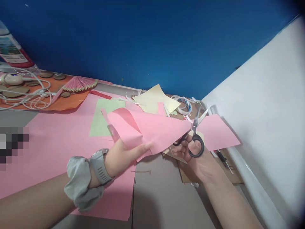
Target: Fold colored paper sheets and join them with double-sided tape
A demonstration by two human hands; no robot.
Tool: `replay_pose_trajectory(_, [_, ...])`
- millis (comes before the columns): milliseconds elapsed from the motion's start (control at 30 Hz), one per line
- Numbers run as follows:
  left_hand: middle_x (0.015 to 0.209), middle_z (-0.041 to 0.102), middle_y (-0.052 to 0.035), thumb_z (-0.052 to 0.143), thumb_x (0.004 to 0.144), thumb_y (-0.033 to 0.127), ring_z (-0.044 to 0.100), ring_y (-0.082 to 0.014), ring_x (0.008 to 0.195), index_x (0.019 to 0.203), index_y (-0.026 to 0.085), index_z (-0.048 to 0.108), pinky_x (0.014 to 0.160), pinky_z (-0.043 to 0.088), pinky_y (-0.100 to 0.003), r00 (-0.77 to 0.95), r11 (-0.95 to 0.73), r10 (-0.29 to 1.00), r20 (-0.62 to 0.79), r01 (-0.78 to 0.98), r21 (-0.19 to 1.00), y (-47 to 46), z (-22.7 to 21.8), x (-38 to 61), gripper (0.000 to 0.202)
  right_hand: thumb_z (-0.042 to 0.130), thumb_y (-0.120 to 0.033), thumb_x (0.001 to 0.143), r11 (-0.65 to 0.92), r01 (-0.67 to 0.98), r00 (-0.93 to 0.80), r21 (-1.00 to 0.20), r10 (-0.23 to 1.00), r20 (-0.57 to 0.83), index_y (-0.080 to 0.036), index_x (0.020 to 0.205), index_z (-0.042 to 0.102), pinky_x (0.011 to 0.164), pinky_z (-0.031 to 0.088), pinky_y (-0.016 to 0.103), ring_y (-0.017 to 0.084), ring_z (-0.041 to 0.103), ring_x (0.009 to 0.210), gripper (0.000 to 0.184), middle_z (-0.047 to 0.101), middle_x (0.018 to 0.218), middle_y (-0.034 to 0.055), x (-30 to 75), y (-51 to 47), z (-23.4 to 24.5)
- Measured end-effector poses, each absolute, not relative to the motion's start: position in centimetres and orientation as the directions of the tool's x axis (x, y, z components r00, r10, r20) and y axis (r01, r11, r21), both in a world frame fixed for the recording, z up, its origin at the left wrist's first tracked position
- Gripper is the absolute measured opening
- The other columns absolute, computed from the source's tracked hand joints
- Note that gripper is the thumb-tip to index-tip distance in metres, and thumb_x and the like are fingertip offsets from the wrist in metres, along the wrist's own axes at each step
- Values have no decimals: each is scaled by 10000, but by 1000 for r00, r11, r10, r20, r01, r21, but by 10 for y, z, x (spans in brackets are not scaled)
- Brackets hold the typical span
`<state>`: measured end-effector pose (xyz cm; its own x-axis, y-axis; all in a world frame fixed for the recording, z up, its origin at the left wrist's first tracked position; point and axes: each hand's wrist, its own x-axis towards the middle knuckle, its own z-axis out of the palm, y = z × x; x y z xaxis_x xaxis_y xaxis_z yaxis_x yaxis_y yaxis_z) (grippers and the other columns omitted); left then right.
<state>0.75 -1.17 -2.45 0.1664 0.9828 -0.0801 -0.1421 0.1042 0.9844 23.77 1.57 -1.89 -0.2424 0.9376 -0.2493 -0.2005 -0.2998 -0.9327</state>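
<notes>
My left hand (126, 156) grips a folded pink sheet of paper (162, 127), thumb on top and the other fingers hidden beneath it. The sheet is rolled into a loose cone that narrows toward the right. In my right hand (190, 156) is a pair of black-handled scissors (194, 127), with fingers through the loops. Their blades are spread and point up and away, right beside the cone's narrow tip. Whether the blades touch the paper I cannot tell. A thin curled paper strip lies near the blades.
Large pink sheets (43, 152) and a green sheet (100, 117) lie at left. Behind are a yellow sheet (157, 98), a tape roll (186, 106) and a pleated pink fan (79, 84). A bottle (15, 51), white cables (40, 92) and a craft knife (222, 159) lie around; a blue wall (143, 41) stands behind.
</notes>
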Motion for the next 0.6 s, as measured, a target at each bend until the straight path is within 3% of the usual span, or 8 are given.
replay_pose_trajectory(167, [905,698,-74,605,795,421,640,-237,869,948,151,650,746,515,-329,338,163,926,-166,39,986,-19,-26,10,313,730,-225,727,-137,-358,7,-924,989,-149,-201,772,573,458,438,113,14,462,464,165,528,653,-85,222,18,-25])
replay_pose_trajectory(267, [751,688,-64,574,811,451,640,-200,709,867,143,658,618,501,-283,374,188,908,-187,35,982,-20,-24,10,324,729,-327,724,-118,-416,26,-902,989,-142,-190,749,561,443,438,132,29,465,448,218,512,598,-82,224,21,-24])
replay_pose_trajectory(433, [773,704,-107,238,913,544,589,-150,530,822,121,687,467,410,-248,410,353,879,-242,-220,909,-19,-18,11,623,661,-536,717,-245,-445,-42,-861,966,-254,-210,798,546,456,462,156,56,533,484,355,647,766,-18,233,22,-22])
replay_pose_trajectory(600, [761,692,-87,285,893,544,627,-201,645,775,144,686,561,454,-279,359,391,890,-281,-284,875,-16,-20,10,579,519,-585,798,-265,-260,-98,-929,964,-248,-238,813,498,469,449,225,105,517,482,348,645,762,5,234,18,-19])
